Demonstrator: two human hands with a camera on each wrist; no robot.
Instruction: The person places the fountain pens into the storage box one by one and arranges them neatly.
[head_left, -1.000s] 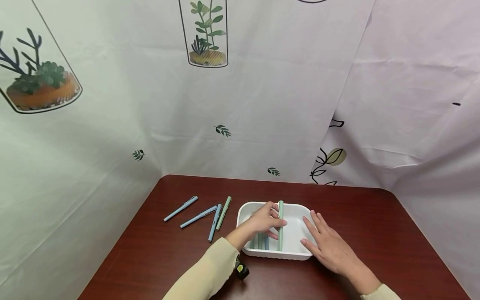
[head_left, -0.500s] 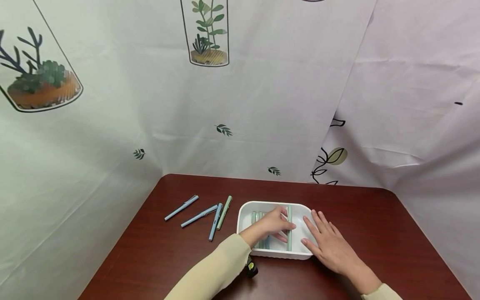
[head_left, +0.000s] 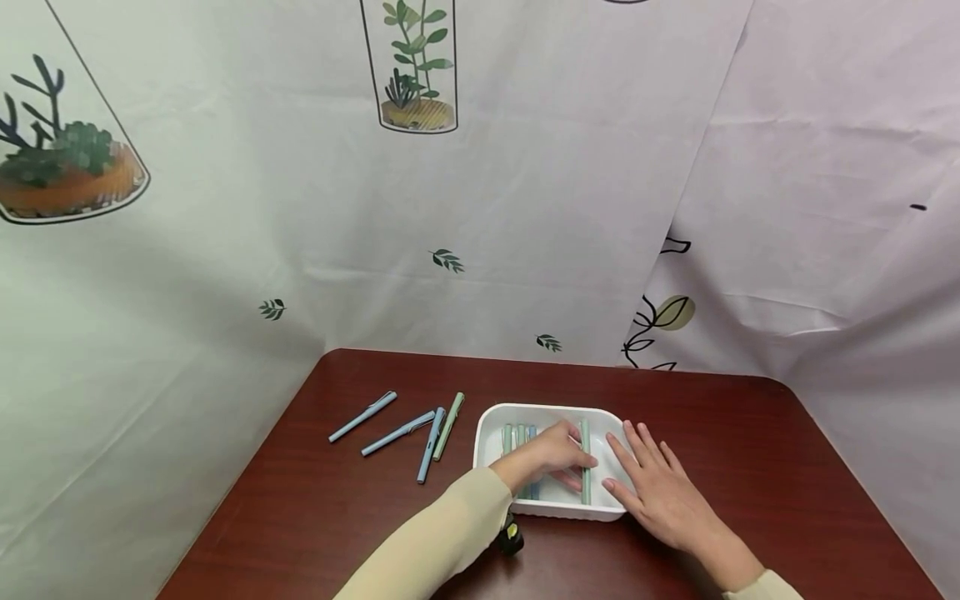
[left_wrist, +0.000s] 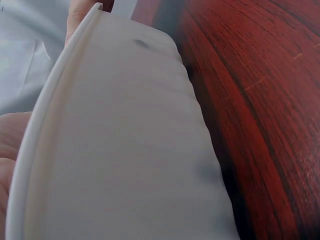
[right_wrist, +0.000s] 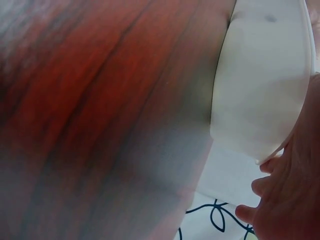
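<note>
A white tray stands on the table in the head view. My left hand reaches into it and pinches a pale green pen between thumb and fingers, low in the tray's right half. Left of that hand, green pens and a blue pen lie side by side in the tray, partly covered by the hand and wrist. My right hand is spread with straight fingers at the tray's right rim. Both wrist views look along the tray's outer wall; fingers of the right hand show beside it.
Left of the tray, a blue pen lies apart at the far left. Another blue pen, a steeper blue one and a green pen lie close together. A printed cloth hangs behind the dark red table.
My left hand has moved right and lowered the green pen into the tray's right half, uncovering the pens on the left. The right hand has kept its place at the rim.
</note>
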